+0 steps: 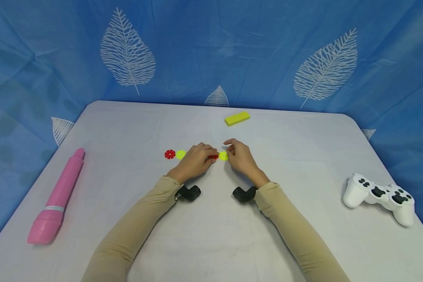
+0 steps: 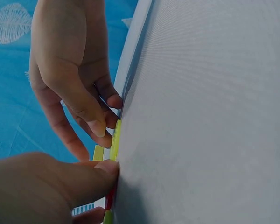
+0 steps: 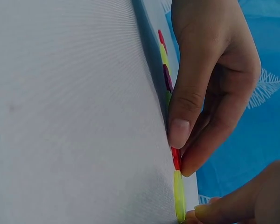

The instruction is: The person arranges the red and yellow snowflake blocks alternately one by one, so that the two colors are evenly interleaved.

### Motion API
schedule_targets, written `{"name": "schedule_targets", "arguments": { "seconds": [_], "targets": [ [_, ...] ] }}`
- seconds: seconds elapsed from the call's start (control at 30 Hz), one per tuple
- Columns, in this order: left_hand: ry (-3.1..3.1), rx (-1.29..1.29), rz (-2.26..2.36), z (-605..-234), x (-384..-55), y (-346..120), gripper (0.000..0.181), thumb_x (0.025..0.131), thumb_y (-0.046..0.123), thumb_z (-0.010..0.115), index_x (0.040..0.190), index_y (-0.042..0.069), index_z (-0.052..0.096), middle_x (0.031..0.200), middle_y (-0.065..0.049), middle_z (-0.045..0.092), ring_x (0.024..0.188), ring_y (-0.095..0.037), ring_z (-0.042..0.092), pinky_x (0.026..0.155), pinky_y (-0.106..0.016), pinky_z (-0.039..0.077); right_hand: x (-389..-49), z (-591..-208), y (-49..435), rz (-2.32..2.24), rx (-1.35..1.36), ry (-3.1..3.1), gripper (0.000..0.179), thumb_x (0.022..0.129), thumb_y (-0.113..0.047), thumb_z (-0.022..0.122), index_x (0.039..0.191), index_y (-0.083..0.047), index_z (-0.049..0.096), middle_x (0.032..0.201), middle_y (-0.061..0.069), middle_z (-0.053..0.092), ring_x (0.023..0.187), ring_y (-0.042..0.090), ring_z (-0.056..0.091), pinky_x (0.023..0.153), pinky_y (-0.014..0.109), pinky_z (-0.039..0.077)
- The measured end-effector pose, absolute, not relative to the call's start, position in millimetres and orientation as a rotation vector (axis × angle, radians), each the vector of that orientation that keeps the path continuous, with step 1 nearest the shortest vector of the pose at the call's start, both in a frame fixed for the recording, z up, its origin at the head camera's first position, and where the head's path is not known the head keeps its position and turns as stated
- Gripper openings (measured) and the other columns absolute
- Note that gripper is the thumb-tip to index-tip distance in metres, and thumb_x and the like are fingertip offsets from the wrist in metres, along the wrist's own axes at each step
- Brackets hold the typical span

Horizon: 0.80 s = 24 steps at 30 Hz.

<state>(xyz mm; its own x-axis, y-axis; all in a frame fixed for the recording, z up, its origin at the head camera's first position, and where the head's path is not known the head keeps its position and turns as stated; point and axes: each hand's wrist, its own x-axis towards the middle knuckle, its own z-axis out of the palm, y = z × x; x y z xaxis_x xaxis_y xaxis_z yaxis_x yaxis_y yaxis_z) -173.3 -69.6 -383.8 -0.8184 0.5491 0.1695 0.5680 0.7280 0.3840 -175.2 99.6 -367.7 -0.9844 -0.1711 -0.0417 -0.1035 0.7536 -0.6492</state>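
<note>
Notched plastic discs lie in a row on the white table, partly hidden by my left hand (image 1: 197, 159). A red disc (image 1: 170, 154) and a yellow disc (image 1: 180, 154) show left of that hand; a purple disc (image 3: 167, 78) shows in the right wrist view. My left thumb and index finger pinch the red disc (image 3: 176, 158) near the row's right end. Beside it, the last yellow disc (image 1: 223, 156) lies flat. My right hand (image 1: 242, 157) has its fingertips at this disc's outer edge, index finger raised and apart from the thumb.
A yellow block (image 1: 237, 118) lies behind the hands. A pink stick-shaped object (image 1: 58, 197) with a pale band is at the left, and a white game controller (image 1: 378, 197) at the right. A blue leaf-print curtain (image 1: 218, 51) hangs behind the table (image 1: 303, 156).
</note>
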Motion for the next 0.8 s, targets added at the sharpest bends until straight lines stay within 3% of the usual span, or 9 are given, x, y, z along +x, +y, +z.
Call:
{"name": "schedule_targets", "arguments": {
  "seconds": [0.33, 0.8],
  "targets": [
    [-2.879, -0.932, -0.658, -384.3, -173.5, -69.5, 0.024, 0.086, 0.019, 0.061, 0.109, 0.012, 0.067, 0.114, -0.004, 0.064, 0.104, -0.022, 0.057, 0.086, -0.036, 0.046, -174.4, -370.6, 101.7, -1.059, -0.217, 2.852, 0.033, 0.085, 0.001, 0.048, 0.118, -0.004, 0.055, 0.105, 0.017, 0.061, 0.091, 0.026, 0.060, 0.078, 0.036, 0.049],
    [-2.874, -0.897, -0.578, -381.1, -171.1, -71.3, 0.031, 0.087, 0.023, 0.061, 0.116, 0.015, 0.063, 0.118, -0.005, 0.061, 0.108, -0.022, 0.053, 0.091, -0.039, 0.043, -167.8, -366.0, 116.3, -1.008, -0.307, 2.897, 0.032, 0.089, -0.013, 0.052, 0.119, -0.004, 0.054, 0.110, 0.016, 0.057, 0.100, 0.027, 0.055, 0.087, 0.040, 0.045]
  ]
}}
